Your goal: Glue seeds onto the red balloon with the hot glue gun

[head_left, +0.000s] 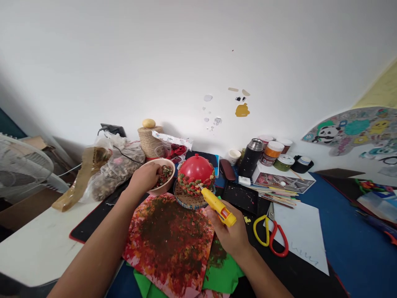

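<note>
My left hand reaches into a pale pink bowl of small painted shells. Its fingers are bent down among them, and their tips are hidden. In my right hand is a yellow glue gun, its nozzle pointing up and left at the shell-covered side of a red balloon. Red, green and tan shells band the balloon's lower half. It rests on a round woven tray with a blue-patterned edge. Whether the nozzle touches the shells, I cannot tell.
Paint-stained paper lies in front of the tray. To the right are scissors, a black tray, pencils, a black flask and paint jars. A twine spool and a bag of shells stand left.
</note>
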Tool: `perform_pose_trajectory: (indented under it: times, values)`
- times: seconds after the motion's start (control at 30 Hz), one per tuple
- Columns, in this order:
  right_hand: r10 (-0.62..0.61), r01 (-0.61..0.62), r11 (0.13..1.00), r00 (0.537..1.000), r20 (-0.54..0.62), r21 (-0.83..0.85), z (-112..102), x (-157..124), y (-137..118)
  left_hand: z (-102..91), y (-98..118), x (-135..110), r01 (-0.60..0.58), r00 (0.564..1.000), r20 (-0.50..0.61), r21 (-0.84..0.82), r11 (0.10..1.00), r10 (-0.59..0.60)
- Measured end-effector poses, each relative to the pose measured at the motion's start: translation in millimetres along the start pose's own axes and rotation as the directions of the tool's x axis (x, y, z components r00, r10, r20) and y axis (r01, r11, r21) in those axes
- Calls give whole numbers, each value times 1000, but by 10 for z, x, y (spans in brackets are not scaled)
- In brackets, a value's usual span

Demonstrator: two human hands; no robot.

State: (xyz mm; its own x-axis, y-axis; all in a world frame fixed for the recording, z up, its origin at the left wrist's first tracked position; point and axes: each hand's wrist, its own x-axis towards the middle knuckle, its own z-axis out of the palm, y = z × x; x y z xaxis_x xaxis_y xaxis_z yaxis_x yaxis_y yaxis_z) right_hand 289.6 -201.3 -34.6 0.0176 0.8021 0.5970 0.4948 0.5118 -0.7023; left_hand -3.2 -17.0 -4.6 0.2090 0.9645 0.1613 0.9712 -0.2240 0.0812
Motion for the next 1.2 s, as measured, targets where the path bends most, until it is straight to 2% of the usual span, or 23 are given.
perform_pose_trajectory:
  times: [0.2, 0.6, 0.8, 0.93, 1.0, 1.1, 1.2]
  values:
    - [17, -18, 999, 998, 57, 27, 2, -12, -18, 36, -10, -15, -1, 999, -36, -4, 1000, 1]
    - [-55, 54, 998, 997, 58, 20, 17, -2, -72, 57, -9, -20, 3, 999, -37, -3, 1000, -3]
    - [-45, 45, 999, 997, 67, 0, 7, 3, -95, -7, 8, -78, -10, 995, -96, -95, 995, 0]
    - [-42, 41, 999, 996, 84, 12, 9, 7, -105, -86, 9, -109, 38, 989, -134, -198, 979, -65]
    - [-35, 33, 999, 996, 77, 23, 10, 6, -113, -131, 29, -133, 67, 979, -158, -344, 936, -128]
    - [10, -13, 998, 999, 41, 68, 10, -3, -114, -215, 156, -203, 28, 965, -187, -627, 778, -186]
    - [118, -115, 983, 993, -13, 144, 9, -15, -85, -309, 432, -333, -117, 975, -206, -804, 583, -88]
